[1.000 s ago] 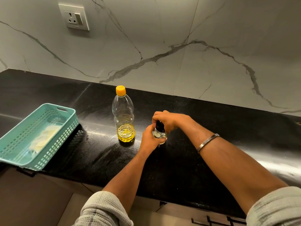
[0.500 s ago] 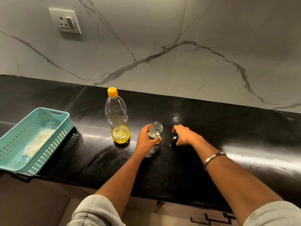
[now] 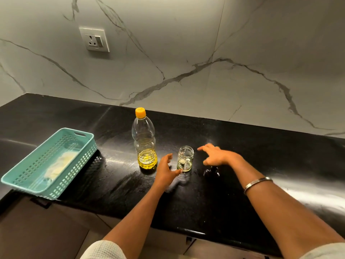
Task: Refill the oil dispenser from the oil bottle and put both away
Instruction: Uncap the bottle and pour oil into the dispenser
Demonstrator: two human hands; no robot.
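Note:
A clear plastic oil bottle (image 3: 144, 144) with an orange cap stands upright on the black counter, yellow oil filling its lower quarter. Right of it stands the small glass oil dispenser (image 3: 185, 159), uncapped, with a thin layer of oil at the bottom. Its black top (image 3: 211, 171) lies on the counter to the right. My left hand (image 3: 166, 171) is open just left of the dispenser, fingers apart, not gripping it. My right hand (image 3: 217, 155) hovers open above the black top, holding nothing.
A teal perforated basket (image 3: 78, 156) with a pale cloth inside sits at the left, overhanging the black counter (image 3: 261, 156) front edge. A marble wall with a socket (image 3: 94, 39) rises behind. Drawer fronts show below the counter edge.
My right hand took the black top off the dispenser, laid it on the counter to the right and let go. My left hand released the dispenser and opened.

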